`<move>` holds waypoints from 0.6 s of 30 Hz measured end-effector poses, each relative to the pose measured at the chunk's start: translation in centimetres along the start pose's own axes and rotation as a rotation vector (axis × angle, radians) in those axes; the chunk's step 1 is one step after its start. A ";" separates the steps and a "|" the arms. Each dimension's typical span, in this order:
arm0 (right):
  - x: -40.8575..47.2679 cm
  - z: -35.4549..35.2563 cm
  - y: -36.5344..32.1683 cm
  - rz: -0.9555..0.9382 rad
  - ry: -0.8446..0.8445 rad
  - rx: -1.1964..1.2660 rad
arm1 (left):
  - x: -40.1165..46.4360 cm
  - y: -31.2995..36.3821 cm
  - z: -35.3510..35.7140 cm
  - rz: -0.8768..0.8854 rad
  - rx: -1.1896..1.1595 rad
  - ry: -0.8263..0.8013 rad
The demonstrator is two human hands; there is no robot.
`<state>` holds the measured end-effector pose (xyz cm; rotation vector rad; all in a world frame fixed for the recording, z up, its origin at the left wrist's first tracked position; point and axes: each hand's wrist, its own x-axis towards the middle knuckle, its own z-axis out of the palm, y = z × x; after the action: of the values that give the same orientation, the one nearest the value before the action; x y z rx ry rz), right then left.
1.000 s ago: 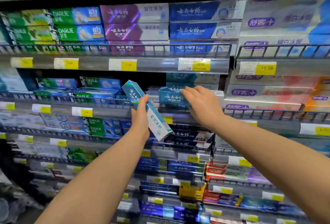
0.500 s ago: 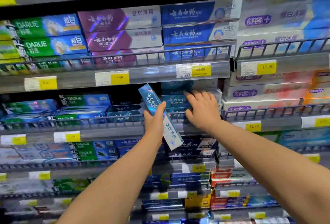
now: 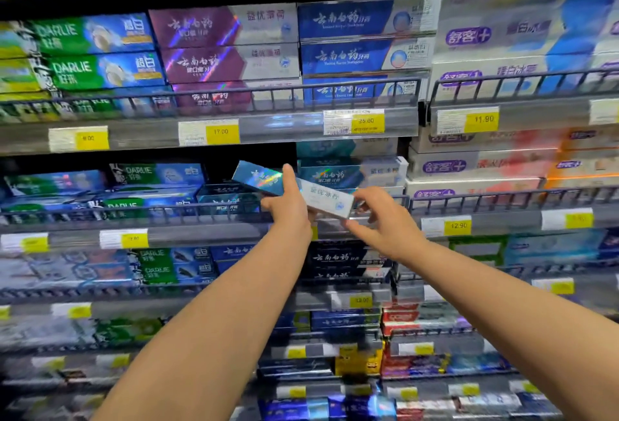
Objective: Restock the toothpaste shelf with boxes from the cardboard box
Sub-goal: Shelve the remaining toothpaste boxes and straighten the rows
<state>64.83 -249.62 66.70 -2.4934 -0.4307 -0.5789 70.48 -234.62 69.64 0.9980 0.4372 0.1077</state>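
The right hand (image 3: 385, 219) has left the shelf stack and now joins the left hand (image 3: 288, 209), both gripping the teal toothpaste box (image 3: 291, 191), levelling it to clear the wire rail (image 3: 201, 211).

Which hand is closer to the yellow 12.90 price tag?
Right. The right hand is just left of the 12.90 price tag; the left hand is farther left, holding the teal toothpaste box.

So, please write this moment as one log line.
left hand: holds teal toothpaste box | right hand: on box end | shelf rail: not yet placed

teal-and-white toothpaste box (image 3: 268, 179), yellow price tags (image 3: 221, 131)
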 end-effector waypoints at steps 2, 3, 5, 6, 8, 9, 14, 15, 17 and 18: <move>-0.1 -0.1 0.1 0.129 0.086 0.221 | -0.5 0.2 -0.2 0.026 -0.011 -0.074; -0.3 -0.4 0.2 0.181 0.120 0.329 | -0.5 0.4 -0.5 0.051 -0.017 -0.097; -0.5 -0.9 0.5 0.244 0.159 0.457 | -0.3 0.8 -1.4 0.127 -0.008 -0.110; -0.5 -1.2 0.5 0.259 0.166 0.515 | -0.3 0.9 -1.8 0.170 0.019 -0.118; -0.3 -1.6 0.4 0.312 0.227 0.618 | -0.6 0.8 -2.2 0.244 0.127 -0.151; 0.0 -1.7 0.5 0.361 0.298 0.667 | -0.7 0.6 -2.3 0.290 0.211 -0.163; 2.0 -2.3 1.2 0.489 0.573 0.799 | -1.0 0.3 -2.2 0.466 0.548 -0.265; 2.4 -2.4 1.3 0.493 0.604 0.802 | -0.8 0.3 -2.1 0.472 0.571 -0.283; 3.1 -2.7 1.5 0.500 0.666 0.793 | -0.7 0.4 -1.8 0.484 0.622 -0.313; 3.4 -2.8 1.7 0.511 0.695 0.786 | -0.6 0.4 -1.6 0.503 0.670 -0.323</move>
<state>67.55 -251.96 69.70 -1.4412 0.2218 -0.8067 69.32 -233.32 69.44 1.7419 -0.1023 0.2566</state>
